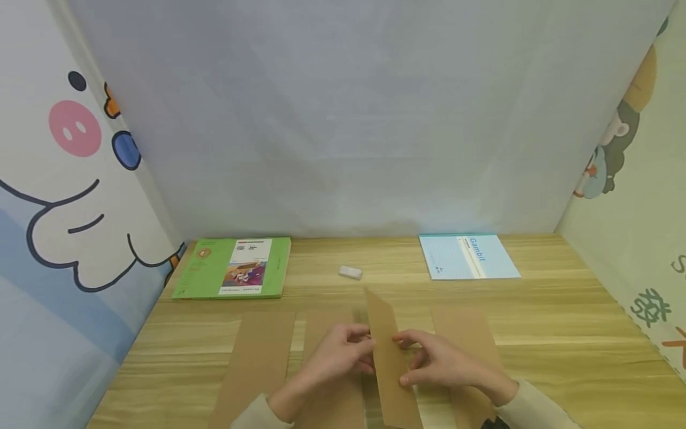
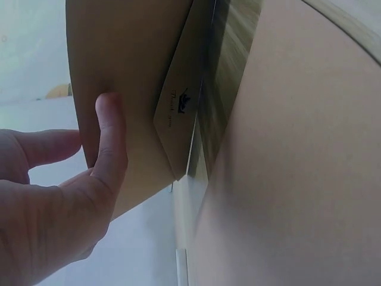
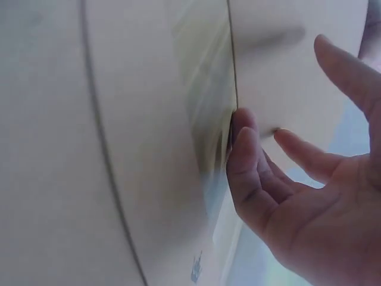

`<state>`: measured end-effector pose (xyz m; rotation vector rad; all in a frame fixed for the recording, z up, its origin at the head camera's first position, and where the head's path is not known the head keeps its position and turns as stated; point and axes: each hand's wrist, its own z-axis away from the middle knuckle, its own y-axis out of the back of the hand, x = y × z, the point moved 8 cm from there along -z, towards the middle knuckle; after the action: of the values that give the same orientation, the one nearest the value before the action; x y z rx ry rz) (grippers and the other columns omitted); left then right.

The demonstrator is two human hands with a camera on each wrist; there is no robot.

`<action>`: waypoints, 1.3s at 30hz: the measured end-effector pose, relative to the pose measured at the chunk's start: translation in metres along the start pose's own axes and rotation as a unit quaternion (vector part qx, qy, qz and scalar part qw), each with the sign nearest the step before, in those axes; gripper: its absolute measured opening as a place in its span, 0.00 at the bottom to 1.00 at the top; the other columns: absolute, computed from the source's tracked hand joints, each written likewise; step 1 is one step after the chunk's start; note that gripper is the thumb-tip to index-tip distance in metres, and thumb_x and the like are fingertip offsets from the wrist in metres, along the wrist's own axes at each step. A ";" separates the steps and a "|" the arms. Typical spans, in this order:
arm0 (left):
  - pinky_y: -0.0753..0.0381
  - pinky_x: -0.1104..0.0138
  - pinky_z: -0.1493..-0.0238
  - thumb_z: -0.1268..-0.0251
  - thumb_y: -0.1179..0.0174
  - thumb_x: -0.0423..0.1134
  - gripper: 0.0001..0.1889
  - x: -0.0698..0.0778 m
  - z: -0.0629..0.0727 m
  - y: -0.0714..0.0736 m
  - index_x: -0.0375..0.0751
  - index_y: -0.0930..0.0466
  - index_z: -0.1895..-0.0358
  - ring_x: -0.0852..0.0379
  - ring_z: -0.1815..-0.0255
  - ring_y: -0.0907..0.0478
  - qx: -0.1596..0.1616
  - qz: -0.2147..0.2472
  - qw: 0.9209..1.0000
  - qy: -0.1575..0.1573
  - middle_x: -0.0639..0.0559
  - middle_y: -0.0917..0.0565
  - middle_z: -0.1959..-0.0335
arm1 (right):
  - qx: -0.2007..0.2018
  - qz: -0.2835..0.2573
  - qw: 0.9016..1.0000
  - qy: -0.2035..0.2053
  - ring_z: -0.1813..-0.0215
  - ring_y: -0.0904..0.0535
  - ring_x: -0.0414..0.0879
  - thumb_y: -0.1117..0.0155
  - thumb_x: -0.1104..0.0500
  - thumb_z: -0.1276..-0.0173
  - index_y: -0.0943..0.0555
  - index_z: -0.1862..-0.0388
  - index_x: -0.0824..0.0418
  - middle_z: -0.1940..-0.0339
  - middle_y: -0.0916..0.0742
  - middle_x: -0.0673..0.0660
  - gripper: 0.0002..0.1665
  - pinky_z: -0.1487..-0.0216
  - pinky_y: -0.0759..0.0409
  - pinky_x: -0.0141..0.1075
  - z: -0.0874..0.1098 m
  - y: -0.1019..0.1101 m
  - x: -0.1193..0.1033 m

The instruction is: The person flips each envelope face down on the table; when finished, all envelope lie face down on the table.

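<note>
A brown kraft envelope (image 1: 387, 357) stands upright on a long edge between my hands. Its flap, printed with a small crown and "Thank you", faces left in the left wrist view. My left hand (image 1: 343, 351) pinches the upper edge, one digit (image 2: 110, 128) on the flap side and another reaching behind. On the opposite face, my right hand (image 1: 436, 360) touches with spread fingertips; some fingers (image 3: 247, 161) are bent near the lower edge. Flat beside it lie a far-left envelope (image 1: 262, 351), a near-left envelope (image 1: 327, 399) partly under my left arm, and a right envelope (image 1: 466, 333).
At the table's back left lies a green book (image 1: 214, 271). A white eraser-like block (image 1: 351, 273) sits at the back middle, and a light blue notebook (image 1: 450, 256) at the back right. Curtain-like walls (image 1: 343, 119) enclose the wooden table (image 1: 563, 345).
</note>
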<state>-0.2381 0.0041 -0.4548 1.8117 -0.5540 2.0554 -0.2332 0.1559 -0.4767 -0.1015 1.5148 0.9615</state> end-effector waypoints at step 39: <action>0.36 0.73 0.91 0.45 0.39 0.24 0.05 -0.028 -0.005 -0.003 0.33 0.25 0.68 0.62 0.93 0.29 0.072 -0.344 0.935 0.051 0.56 0.25 0.92 | 0.072 0.094 0.992 -0.036 0.74 0.23 0.38 0.26 0.62 0.47 0.25 0.42 0.73 0.56 0.18 0.64 0.34 0.68 0.22 0.33 0.019 0.023 0.006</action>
<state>-0.2372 0.0088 -0.4832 1.6373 0.2516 1.7003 -0.2326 0.1853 -0.4678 0.1802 1.5422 0.9903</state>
